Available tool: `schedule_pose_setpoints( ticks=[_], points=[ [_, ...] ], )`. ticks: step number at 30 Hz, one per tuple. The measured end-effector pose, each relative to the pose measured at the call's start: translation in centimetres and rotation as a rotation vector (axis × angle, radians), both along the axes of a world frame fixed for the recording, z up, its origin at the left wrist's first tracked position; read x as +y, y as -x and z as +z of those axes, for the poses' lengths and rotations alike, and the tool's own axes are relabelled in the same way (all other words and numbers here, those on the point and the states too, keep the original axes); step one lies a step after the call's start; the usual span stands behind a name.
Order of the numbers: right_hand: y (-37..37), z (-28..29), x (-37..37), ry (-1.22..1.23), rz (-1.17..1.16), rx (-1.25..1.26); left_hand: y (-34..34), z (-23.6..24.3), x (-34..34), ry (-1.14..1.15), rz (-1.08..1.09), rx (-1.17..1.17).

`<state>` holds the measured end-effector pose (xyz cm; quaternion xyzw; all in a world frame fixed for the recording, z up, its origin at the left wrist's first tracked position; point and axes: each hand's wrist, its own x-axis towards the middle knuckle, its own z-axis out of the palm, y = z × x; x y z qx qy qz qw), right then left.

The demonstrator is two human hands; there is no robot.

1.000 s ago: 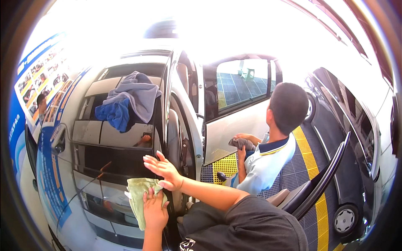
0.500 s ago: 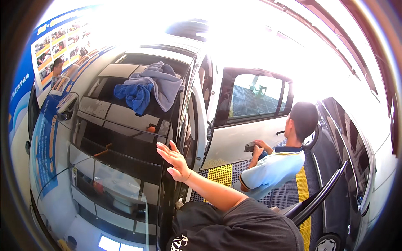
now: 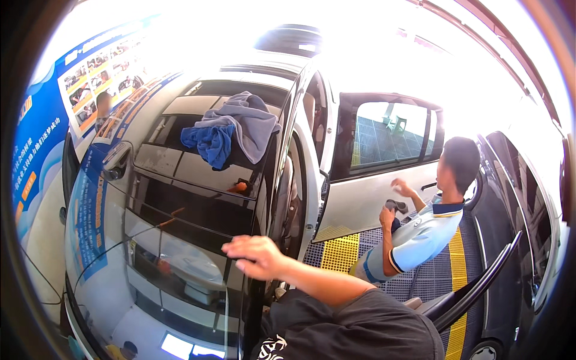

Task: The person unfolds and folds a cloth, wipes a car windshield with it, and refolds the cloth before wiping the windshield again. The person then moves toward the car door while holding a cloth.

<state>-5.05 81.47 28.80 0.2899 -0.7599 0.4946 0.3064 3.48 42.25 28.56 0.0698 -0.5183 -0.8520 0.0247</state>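
My right hand [image 3: 257, 257] reaches in from the lower right, palm down, over the side edge of a car's glossy dark panel [image 3: 180, 240]. Its fingers stretch to the left and hold nothing I can see. Whether the palm touches the panel is unclear. Beyond the hand, a crumpled blue cloth [image 3: 210, 144] and a grey cloth [image 3: 247, 123] lie together on the car. My left hand is out of view.
An open white car door [image 3: 366, 192] stands to the right. Beside it a co-worker in a light blue shirt [image 3: 429, 237] holds a dark, rounded thing [image 3: 396, 207]. Another dark car [image 3: 510, 210] is at the far right. Grey and yellow grating [image 3: 341, 252] covers the floor.
My right hand has turned from raised, spread fingers to a flatter, palm-down pose. The view has shifted, so the car sits farther right. The co-worker has lifted one hand off the dark thing.
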Motion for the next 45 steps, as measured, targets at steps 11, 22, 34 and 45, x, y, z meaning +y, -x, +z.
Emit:
schedule_pose_setpoints(
  ticks=[11,22,34,45],
  points=[
    [-3.3,4.6,-7.5,-0.017,0.027,0.014,4.6,9.2,16.7,-0.385,-0.79,0.169],
    [-9.9,-0.7,7.1,0.164,-0.369,-0.161,18.0,14.2,26.6,0.579,-1.027,0.321],
    [-28.1,-17.1,12.2,-0.405,-0.676,-1.542,37.3,16.7,45.8,1.71,-0.348,0.398],
    [-44.7,-24.6,12.1,0.062,-1.333,-2.199,42.8,12.3,51.0,1.925,-0.164,0.736]
  ],
)
